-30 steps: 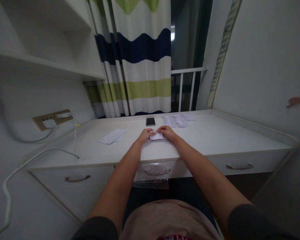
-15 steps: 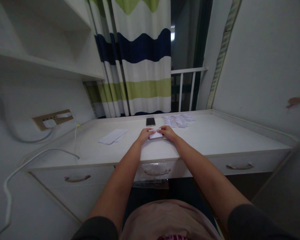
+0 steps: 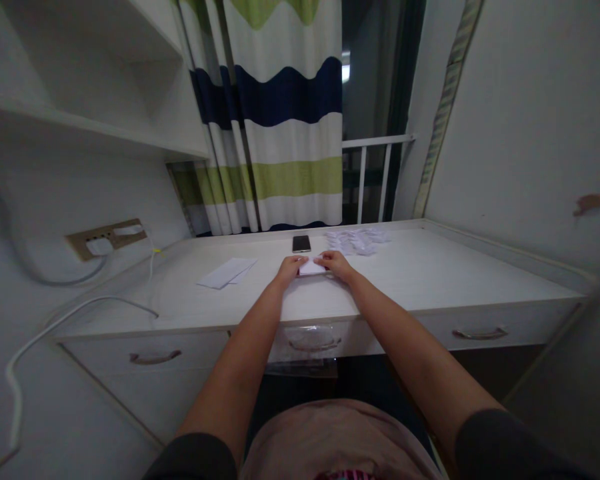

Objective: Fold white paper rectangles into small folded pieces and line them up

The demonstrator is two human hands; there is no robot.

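Note:
Between my two hands is a small folded piece of white paper (image 3: pixel 311 269), just above or on the desk near its front edge. My left hand (image 3: pixel 289 269) pinches its left end, and my right hand (image 3: pixel 335 263) pinches the right end. Right behind it lies a dark phone (image 3: pixel 301 244). A group of folded white paper pieces (image 3: pixel 356 241) lies at the back, to the right of the phone. Flat white paper sheets (image 3: pixel 226 273) rest on the desk to the left of my hands.
The white desk (image 3: pixel 445 267) has a raised rim at the back and right. A white cable (image 3: pixel 95 301) reaches onto its left side from the wall, below a socket panel (image 3: pixel 105 239). A striped curtain (image 3: pixel 295 140) hangs behind. Drawers with handles (image 3: pixel 155 358) sit under the top.
My thumbs have shifted slightly outward along the folded paper, so more of its white surface shows. Both arms stay nearly where they were.

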